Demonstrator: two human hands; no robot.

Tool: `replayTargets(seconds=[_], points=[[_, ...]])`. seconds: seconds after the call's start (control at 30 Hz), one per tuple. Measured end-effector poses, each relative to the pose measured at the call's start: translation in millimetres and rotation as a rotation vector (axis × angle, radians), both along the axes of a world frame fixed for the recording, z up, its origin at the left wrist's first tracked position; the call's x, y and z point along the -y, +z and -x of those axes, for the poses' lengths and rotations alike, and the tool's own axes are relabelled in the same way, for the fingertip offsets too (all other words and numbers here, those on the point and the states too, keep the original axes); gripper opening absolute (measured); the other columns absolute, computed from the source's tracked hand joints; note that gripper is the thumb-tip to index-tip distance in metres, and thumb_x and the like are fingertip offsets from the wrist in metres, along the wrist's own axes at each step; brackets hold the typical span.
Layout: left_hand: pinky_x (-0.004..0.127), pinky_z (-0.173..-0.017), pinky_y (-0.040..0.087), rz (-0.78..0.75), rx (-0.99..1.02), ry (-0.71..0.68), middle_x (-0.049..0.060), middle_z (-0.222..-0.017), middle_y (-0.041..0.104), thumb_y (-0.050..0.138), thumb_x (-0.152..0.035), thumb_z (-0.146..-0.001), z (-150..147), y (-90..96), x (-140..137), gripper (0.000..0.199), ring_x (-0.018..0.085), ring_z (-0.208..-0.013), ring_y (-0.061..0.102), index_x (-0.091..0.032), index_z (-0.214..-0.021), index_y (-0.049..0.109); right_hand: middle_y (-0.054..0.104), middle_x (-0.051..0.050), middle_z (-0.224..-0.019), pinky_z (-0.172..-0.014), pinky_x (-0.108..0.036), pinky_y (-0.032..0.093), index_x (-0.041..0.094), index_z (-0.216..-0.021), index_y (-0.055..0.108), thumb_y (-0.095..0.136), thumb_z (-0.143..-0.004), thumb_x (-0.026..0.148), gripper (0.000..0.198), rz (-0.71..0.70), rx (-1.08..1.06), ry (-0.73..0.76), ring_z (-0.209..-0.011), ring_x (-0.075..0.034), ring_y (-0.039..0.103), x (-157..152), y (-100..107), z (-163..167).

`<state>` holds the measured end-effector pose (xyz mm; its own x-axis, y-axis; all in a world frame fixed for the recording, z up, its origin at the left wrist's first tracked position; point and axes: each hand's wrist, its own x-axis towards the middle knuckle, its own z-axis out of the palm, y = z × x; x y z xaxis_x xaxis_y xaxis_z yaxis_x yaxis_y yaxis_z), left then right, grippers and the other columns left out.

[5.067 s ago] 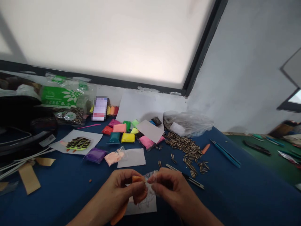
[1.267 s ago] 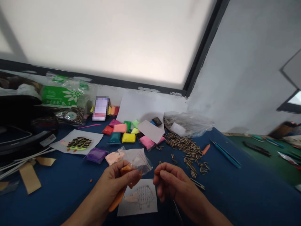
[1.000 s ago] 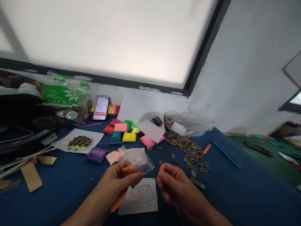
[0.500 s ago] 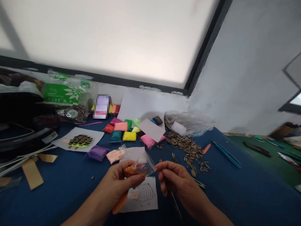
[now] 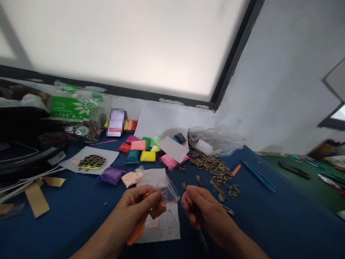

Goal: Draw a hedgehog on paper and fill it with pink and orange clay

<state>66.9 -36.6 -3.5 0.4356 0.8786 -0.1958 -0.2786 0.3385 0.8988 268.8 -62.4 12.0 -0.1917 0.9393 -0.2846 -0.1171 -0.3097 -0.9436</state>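
Observation:
My left hand (image 5: pixel 141 205) is closed around a clear plastic bag (image 5: pixel 168 187) and soft orange modelling clay (image 5: pixel 158 209). A longer piece of orange clay (image 5: pixel 137 230) hangs below that palm. To its right, my right hand (image 5: pixel 198 207) is closed, thumb and fingertips pinched together. A thin metal tool (image 5: pixel 203 240) sticks out beneath it, its other end hidden by the hand. Under the bag lies a paper with a pencil drawing (image 5: pixel 167 223) of an animal, with pale clay on part of it. Loose sunflower seeds (image 5: pixel 210 165) lie beyond my right hand.
Packs of coloured clay (image 5: pixel 148 156) lie behind my hands. A seed-covered clay figure (image 5: pixel 93 162) rests on paper at left, near a purple clay pack (image 5: pixel 111 175). Blue tweezers (image 5: pixel 258 175) lie at right. A seed bag (image 5: pixel 78 111) and a phone (image 5: pixel 116 122) stand by the wall.
My right fingertips have come away from the bag's edge. The bag has tilted in my left hand, and more orange clay shows below the left thumb.

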Motion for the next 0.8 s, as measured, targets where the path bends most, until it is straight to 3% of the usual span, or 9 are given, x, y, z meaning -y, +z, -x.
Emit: replayTargets(seconds=[0.13, 0.23, 0.33, 0.43, 0.57, 0.7, 0.8], points=[[0.027, -0.065, 0.04, -0.003, -0.043, 0.012, -0.003, -0.054, 0.055, 0.088, -0.061, -0.06, -2.3, 4.9, -0.9, 0.049, 0.013, -0.058, 0.048, -0.018, -0.057, 0.065, 0.056, 0.004, -0.066, -0.043, -0.018, 0.034, 0.018, -0.08, 0.061, 0.072, -0.081, 0.061, 0.045, 0.013, 0.055, 0.053, -0.048, -0.007, 0.047, 1.2, -3.7, -0.9], [0.026, -0.062, 0.038, -0.015, -0.083, 0.011, -0.002, -0.055, 0.056, 0.086, -0.063, -0.06, -1.8, 6.1, -1.8, 0.05, 0.015, -0.06, 0.049, -0.018, -0.058, 0.066, 0.05, 0.007, -0.061, -0.041, -0.018, 0.03, 0.017, -0.088, 0.065, 0.073, -0.081, 0.06, 0.044, 0.005, 0.076, 0.078, -0.044, -0.006, 0.041, 0.2, -3.3, -1.6], [0.026, -0.061, 0.036, -0.034, -0.096, -0.013, -0.002, -0.058, 0.057, 0.083, -0.063, -0.065, -1.7, 5.5, -2.2, 0.049, 0.013, -0.06, 0.046, -0.018, -0.06, 0.066, 0.038, 0.01, -0.054, -0.04, -0.019, 0.024, 0.016, -0.078, 0.064, 0.072, -0.082, 0.064, 0.048, -0.032, 0.084, 0.072, -0.042, -0.005, 0.032, -0.8, -0.7, -2.1], [0.025, -0.059, 0.033, -0.044, -0.071, -0.051, -0.003, -0.059, 0.056, 0.081, -0.061, -0.069, -2.6, 3.0, -1.6, 0.047, 0.012, -0.058, 0.043, -0.018, -0.061, 0.064, 0.033, 0.01, -0.053, -0.043, -0.019, 0.025, 0.019, -0.069, 0.057, 0.071, -0.081, 0.066, 0.051, -0.045, 0.051, 0.025, -0.045, -0.006, 0.027, 0.2, 1.4, -1.5], [0.025, -0.06, 0.034, -0.055, -0.068, -0.082, -0.002, -0.06, 0.056, 0.079, -0.059, -0.075, -3.1, -0.4, -0.7, 0.044, 0.013, -0.059, 0.043, -0.018, -0.064, 0.064, 0.044, 0.006, -0.063, -0.047, -0.02, 0.035, 0.019, -0.073, 0.057, 0.074, -0.081, 0.054, 0.04, -0.032, -0.004, -0.046, -0.052, -0.008, 0.035, 1.8, 1.4, 0.5], [0.024, -0.059, 0.035, -0.032, -0.065, -0.023, -0.003, -0.058, 0.054, 0.084, -0.061, -0.067, -0.1, -0.6, -3.6, 0.048, 0.013, -0.059, 0.044, -0.018, -0.062, 0.064, 0.056, 0.003, -0.073, -0.05, -0.02, 0.039, 0.017, -0.084, 0.062, 0.077, -0.077, 0.038, 0.026, -0.005, -0.083, -0.067, -0.055, -0.007, 0.045, 1.0, -0.1, 0.5], [0.024, -0.062, 0.039, -0.006, -0.068, 0.001, -0.002, -0.062, 0.061, 0.086, -0.06, -0.065, 3.9, -1.7, -7.3, 0.046, 0.013, -0.061, 0.049, -0.017, -0.07, 0.07, 0.064, 0.0, -0.075, -0.048, -0.02, 0.042, 0.018, -0.089, 0.059, 0.076, -0.079, 0.045, 0.033, -0.018, -0.063, -0.066, -0.052, -0.008, 0.05, -0.6, -1.6, 0.2]])
